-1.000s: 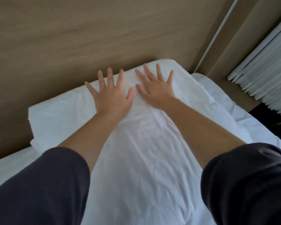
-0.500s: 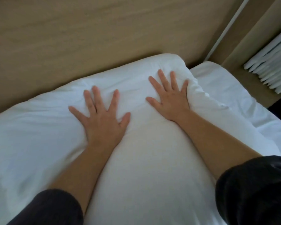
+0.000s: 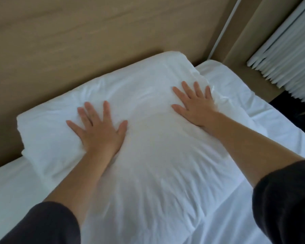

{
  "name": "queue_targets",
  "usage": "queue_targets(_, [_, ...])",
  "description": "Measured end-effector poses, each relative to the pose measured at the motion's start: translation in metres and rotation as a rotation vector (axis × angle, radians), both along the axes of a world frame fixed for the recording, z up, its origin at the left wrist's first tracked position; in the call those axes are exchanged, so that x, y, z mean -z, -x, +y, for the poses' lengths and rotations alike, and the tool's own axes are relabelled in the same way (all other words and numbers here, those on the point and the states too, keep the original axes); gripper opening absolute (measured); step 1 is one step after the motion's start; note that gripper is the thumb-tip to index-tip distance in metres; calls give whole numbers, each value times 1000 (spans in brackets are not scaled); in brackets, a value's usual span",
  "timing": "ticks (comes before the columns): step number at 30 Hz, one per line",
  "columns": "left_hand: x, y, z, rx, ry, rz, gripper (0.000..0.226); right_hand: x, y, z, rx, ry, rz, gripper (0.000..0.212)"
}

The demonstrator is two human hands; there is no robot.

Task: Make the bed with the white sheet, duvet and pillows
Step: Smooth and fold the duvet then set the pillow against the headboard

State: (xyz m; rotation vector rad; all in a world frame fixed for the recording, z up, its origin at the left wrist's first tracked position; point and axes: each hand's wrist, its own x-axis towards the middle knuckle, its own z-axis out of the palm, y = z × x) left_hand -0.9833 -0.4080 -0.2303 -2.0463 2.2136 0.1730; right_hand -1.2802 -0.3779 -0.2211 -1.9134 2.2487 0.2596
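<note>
A white pillow lies across the head of the bed against the wooden headboard. My left hand presses flat on its left half, fingers spread and straight. My right hand lies flat on its right half near the pillow's right end, fingers spread too. Both palms sink a little into the pillow. Under the pillow the white sheet covers the mattress, and it shows again at the right. The pillow's near edge is wrinkled between my forearms.
The wooden headboard runs along the far side of the bed. A white pleated curtain hangs at the upper right, with a dark gap of floor beside the bed's right edge.
My hands have slid apart across the pillow, the left one toward the left end and the right one toward the right end, staying flat on it.
</note>
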Motion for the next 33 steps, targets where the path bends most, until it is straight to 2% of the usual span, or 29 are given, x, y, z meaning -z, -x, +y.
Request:
queue_targets(2, [-18, 1, 22, 21, 0, 68, 85, -16, -12, 20, 8, 26, -37, 67])
queue_targets(6, [-39, 26, 86, 226, 9, 192, 78, -30, -59, 76, -134, 85, -51, 68])
queue_targets(14, [27, -2, 99, 106, -57, 46, 86, 24, -18, 90, 51, 74, 94, 71])
queue_targets(19, [54, -10, 103, 77, -37, 89, 85, 53, -21, 91, 89, 36, 107, 72])
queue_targets(28, [54, -87, 129, 212, 16, 5, 66, 27, -20, 118, 162, -35, 188, 71])
queue_targets(33, [48, -138, 147, 251, -6, -49, 64, 6, -46, 155, 354, -126, 239, 68])
